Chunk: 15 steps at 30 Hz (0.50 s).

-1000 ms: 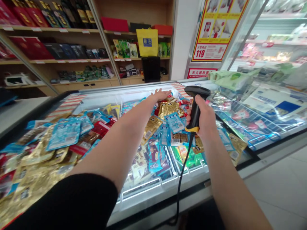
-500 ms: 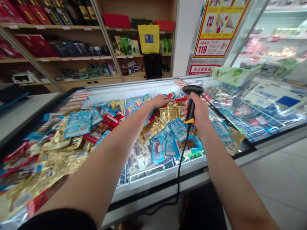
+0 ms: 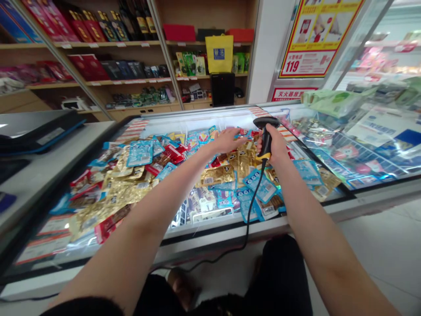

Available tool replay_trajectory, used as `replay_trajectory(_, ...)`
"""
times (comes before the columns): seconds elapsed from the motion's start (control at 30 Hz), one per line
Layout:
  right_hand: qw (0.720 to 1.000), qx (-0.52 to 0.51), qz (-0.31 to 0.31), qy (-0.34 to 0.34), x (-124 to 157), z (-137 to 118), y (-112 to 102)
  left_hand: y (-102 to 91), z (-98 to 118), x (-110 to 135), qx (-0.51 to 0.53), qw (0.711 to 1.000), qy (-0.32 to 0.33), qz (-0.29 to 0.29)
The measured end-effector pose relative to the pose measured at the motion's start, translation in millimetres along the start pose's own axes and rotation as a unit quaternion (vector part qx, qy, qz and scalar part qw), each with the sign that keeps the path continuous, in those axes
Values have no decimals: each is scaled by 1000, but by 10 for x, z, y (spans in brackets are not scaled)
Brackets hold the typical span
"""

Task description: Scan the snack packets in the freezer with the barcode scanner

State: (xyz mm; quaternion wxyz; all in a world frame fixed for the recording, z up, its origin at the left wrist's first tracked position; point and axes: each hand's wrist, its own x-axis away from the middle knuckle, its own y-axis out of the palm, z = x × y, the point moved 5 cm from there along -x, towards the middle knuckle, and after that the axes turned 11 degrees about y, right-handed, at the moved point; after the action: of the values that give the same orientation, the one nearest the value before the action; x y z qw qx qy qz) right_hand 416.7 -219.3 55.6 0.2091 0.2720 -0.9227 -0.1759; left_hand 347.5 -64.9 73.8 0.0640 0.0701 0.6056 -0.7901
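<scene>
An open chest freezer is heaped with flat gold, blue and red snack packets. My left hand reaches over the far middle of the heap, fingers stretched out and low over the packets, holding nothing that I can see. Just to its right, my right hand is closed round the grip of a black and yellow barcode scanner. The scanner head points down at the packets. Its black cable hangs over the freezer's front rim towards the floor.
A glass lid covers the freezer's right part. A grey counter with a dark flat device stands on the left. Wooden shelves of boxed goods, a yellow bag and a red-yellow poster line the back. Tiled floor lies at the right.
My left hand has drawn back from the freezer's far edge to the packets beside the scanner. The view has pulled back and shows more of the counter and floor.
</scene>
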Motion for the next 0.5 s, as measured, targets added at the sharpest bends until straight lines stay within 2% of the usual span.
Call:
replay_trajectory(0.13, 997, -5, -74, 11, 5, -20, 41, -58, 261, 403, -4, 999, 29, -41)
replay_trajectory(0.2, 995, -3, -96, 7, 26, -37, 64, 21, 430, 665, -7, 996, 47, -77)
replay_trajectory(0.27, 994, 1, -110, 6, 57, -61, 79, 192, 652, 918, -19, 991, 81, -103)
replay_trajectory(0.4, 988, 14, -153, -2, 156, -161, 97, 562, 1127, 1244, -52, 980, 186, -53)
replay_trajectory(0.5, 979, 12, -203, 6, 232, -222, 127, 731, 1297, 1289, -80, 961, 264, -27)
